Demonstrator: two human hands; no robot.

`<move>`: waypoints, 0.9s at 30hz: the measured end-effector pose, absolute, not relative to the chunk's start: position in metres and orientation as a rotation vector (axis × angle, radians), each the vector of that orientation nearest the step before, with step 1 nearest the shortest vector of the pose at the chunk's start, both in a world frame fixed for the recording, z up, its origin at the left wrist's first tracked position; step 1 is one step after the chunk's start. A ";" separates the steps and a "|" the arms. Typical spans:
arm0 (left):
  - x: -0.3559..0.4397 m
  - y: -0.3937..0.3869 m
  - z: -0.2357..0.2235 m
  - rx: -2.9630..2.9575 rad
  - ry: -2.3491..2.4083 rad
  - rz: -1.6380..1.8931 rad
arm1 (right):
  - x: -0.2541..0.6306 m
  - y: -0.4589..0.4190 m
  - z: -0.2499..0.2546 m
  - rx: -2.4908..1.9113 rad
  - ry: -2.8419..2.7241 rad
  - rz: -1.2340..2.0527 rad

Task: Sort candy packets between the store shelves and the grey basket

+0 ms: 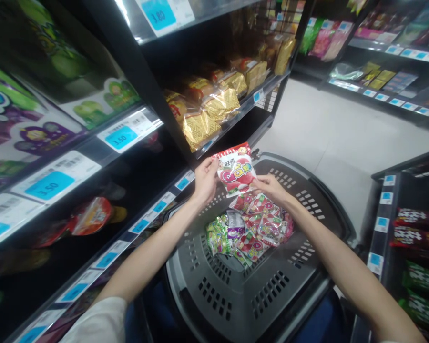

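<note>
ok so the left sleeve (100, 321) is short and plain, kind of an off-white with greyish shading in the folds, and the edge sits loose around the arm. Left forearm (153, 252) and right forearm (339, 247) are both bare and pretty slim. Left hand (205, 180) and right hand (271, 188) are bare too, with slender fingers, though fine details like nails are too soft to make out

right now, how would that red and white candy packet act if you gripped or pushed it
The packet looks like thin printed film, so it would probably crumple and flex rather than stay stiff. Its small size beside the hands suggests it is light. The glossy sheen hints it could slide a bit under a loose fingertip.
</note>
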State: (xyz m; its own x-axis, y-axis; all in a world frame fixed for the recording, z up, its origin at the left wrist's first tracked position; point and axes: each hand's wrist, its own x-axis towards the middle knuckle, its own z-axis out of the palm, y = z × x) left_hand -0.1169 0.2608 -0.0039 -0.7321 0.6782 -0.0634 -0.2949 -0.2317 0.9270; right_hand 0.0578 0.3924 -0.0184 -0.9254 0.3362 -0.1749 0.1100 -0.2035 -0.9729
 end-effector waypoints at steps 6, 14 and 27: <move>-0.118 0.262 -0.005 0.470 1.364 2.038 | 0.060 0.390 -0.015 -0.565 -2.026 2.100; -0.110 0.260 0.000 0.468 1.237 1.901 | 0.060 0.390 -0.024 -0.531 -2.074 2.156; -0.110 0.259 -0.001 0.369 1.178 1.904 | 0.060 0.390 -0.019 -0.534 -2.072 2.211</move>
